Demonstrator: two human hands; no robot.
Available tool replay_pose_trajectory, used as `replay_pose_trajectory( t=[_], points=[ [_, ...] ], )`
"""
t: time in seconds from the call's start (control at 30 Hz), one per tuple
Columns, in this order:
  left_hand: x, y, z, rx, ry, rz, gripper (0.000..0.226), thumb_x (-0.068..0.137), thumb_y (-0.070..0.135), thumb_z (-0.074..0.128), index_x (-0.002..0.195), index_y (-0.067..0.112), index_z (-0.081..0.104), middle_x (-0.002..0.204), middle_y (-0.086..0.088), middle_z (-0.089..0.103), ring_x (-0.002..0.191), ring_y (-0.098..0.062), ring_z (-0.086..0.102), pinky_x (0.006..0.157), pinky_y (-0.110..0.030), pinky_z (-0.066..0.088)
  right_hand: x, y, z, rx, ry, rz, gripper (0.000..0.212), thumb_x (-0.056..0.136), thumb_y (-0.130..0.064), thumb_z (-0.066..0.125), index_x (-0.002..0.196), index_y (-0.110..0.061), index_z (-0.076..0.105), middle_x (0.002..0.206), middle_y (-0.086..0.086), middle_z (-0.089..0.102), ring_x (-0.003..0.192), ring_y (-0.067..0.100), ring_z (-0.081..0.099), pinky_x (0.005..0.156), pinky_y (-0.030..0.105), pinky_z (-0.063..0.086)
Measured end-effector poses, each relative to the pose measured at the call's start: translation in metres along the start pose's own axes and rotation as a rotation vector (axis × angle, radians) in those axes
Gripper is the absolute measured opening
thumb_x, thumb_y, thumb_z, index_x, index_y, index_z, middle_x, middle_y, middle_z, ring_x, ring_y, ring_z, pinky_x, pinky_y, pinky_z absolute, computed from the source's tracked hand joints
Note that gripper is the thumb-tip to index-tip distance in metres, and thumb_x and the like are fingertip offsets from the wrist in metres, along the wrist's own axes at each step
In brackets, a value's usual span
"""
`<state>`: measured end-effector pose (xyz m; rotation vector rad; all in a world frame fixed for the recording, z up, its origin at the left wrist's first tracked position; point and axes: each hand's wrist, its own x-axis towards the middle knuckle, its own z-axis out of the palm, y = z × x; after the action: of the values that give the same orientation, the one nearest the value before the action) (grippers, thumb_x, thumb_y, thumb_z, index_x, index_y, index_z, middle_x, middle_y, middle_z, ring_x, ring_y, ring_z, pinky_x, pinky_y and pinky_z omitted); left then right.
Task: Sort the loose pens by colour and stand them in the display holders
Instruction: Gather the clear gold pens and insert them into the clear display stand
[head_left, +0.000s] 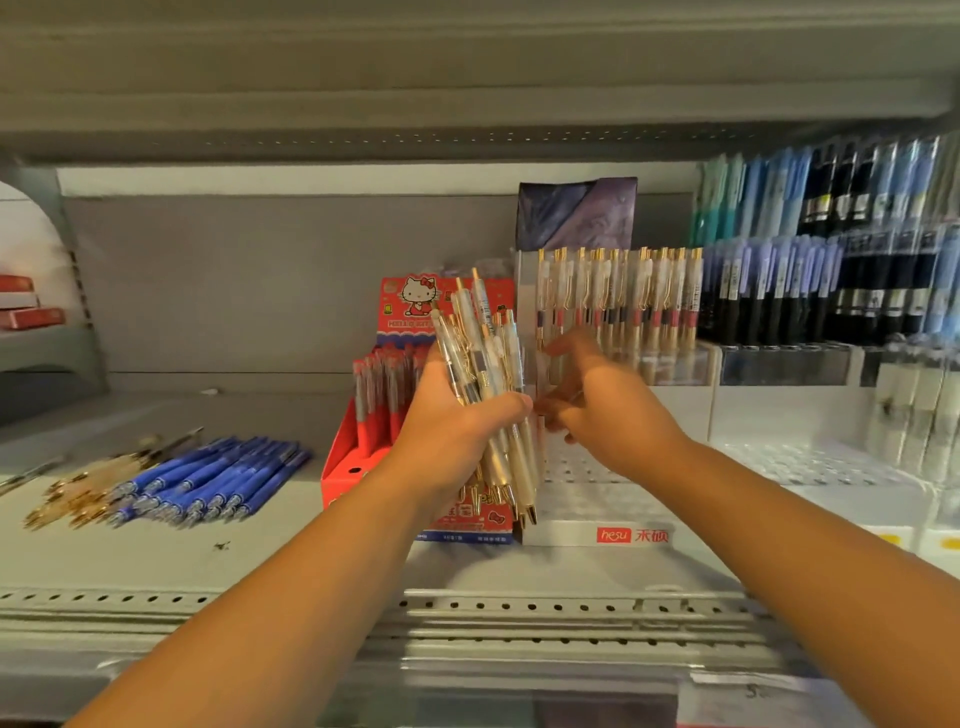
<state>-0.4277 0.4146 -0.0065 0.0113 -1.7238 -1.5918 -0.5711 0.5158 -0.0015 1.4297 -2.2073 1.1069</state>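
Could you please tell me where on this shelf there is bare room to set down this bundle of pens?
Bare shelf runs in front of the loose blue pens to the front edge, and behind them up to the back wall. Right of the red box, holders stand packed.

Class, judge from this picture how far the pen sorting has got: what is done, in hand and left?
Done: a row of clear gold-clipped pens stands in the white display holder. In hand: the left hand holds a bundle of similar clear pens in its grip; the right hand reaches towards it, its hold unclear. Left: loose blue pens and a pile of gold-tipped pens lie on the grey shelf.
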Motion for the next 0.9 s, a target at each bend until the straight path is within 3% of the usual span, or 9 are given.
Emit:
replay_pose_trajectory(
  t=[0.2,0.33,0.5,0.7,0.8,0.9],
  points=[
    [-0.001,-0.001,0.000,-0.001,0.006,0.002,0.049,0.082,-0.003,0.071,0.112,0.029,0.051,0.089,0.013,0.075,0.083,-0.006,0.072,0.062,-0.017,0.055,0.001,0.000,0.001,0.020,0.008,0.068,0.050,0.089,-0.013,0.070,0.124,-0.028,0.038,0.080,-0.002,0.070,0.066,0.010,0.069,0.067,0.037,0.061],
    [0.000,-0.001,0.001,-0.003,-0.011,-0.003,0.047,0.082,-0.004,0.070,0.110,0.029,0.051,0.087,0.014,0.074,0.081,-0.005,0.072,0.060,-0.015,0.054,0.000,0.006,0.000,0.002,-0.009,0.046,0.053,0.087,-0.017,0.072,0.121,-0.033,0.034,0.078,-0.004,0.070,0.066,0.006,0.068,0.066,0.034,0.060],
    [-0.001,-0.002,0.001,0.004,-0.004,-0.016,0.047,0.082,-0.001,0.072,0.111,0.030,0.051,0.089,0.009,0.074,0.083,-0.008,0.072,0.064,-0.019,0.056,-0.002,0.005,0.002,-0.113,-0.108,0.005,0.057,0.087,-0.014,0.068,0.120,-0.037,0.029,0.085,0.001,0.068,0.073,0.018,0.068,0.070,0.045,0.060],
    [0.001,-0.002,0.001,-0.002,-0.020,-0.019,0.048,0.082,-0.001,0.072,0.112,0.031,0.051,0.090,0.013,0.074,0.083,-0.006,0.072,0.063,-0.018,0.056,-0.007,0.003,-0.004,-0.153,-0.022,-0.025,0.047,0.088,-0.022,0.065,0.122,-0.035,0.035,0.079,-0.006,0.065,0.068,0.012,0.063,0.063,0.039,0.058],
    [0.002,-0.003,0.001,0.003,-0.040,-0.011,0.048,0.083,-0.002,0.071,0.112,0.031,0.052,0.094,0.011,0.074,0.089,-0.010,0.072,0.075,-0.027,0.059,-0.008,-0.012,-0.010,0.161,0.119,-0.014,0.029,0.090,-0.028,0.067,0.113,-0.032,0.050,0.082,-0.005,0.066,0.071,0.011,0.064,0.062,0.030,0.055],
    [0.003,-0.002,0.002,-0.013,-0.062,-0.002,0.052,0.082,-0.002,0.073,0.119,0.027,0.053,0.102,0.001,0.074,0.098,-0.019,0.072,0.081,-0.038,0.059,-0.011,-0.033,-0.017,0.683,0.000,0.054,0.017,0.091,-0.022,0.067,0.107,-0.023,0.061,0.082,-0.004,0.071,0.070,0.014,0.068,0.057,0.033,0.057]
  ],
)
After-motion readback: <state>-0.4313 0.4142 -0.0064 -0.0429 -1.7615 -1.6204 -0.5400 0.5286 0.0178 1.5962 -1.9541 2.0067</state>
